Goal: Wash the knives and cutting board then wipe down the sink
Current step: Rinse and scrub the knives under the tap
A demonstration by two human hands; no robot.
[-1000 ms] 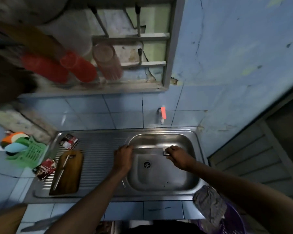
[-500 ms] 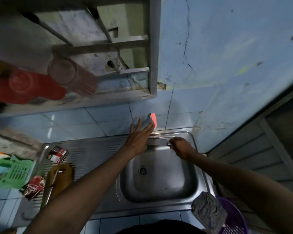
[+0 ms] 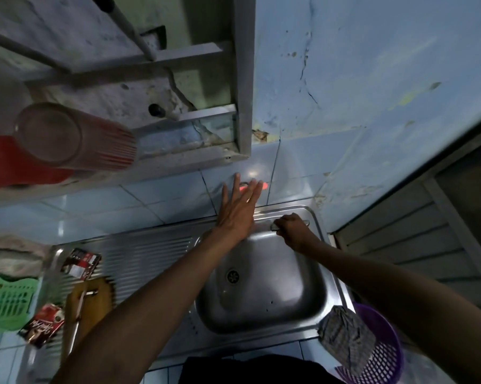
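Steel sink (image 3: 264,297), smooth basin at lower centre. Wooden board (image 3: 89,303) with a knife (image 3: 80,306) lies lower left. Left hand (image 3: 238,210) is flat, grip wide, fingers splayed at the red tap (image 3: 262,186). Right hand (image 3: 293,230) grips a metal knife handle (image 3: 275,227).

The left hand (image 3: 238,210) hides most of the red tap (image 3: 264,185); the right hand (image 3: 294,231) covers the knife (image 3: 274,226) handle, its blade hidden; the cutting board (image 3: 91,303) at the counter's left edge is motion-blurred
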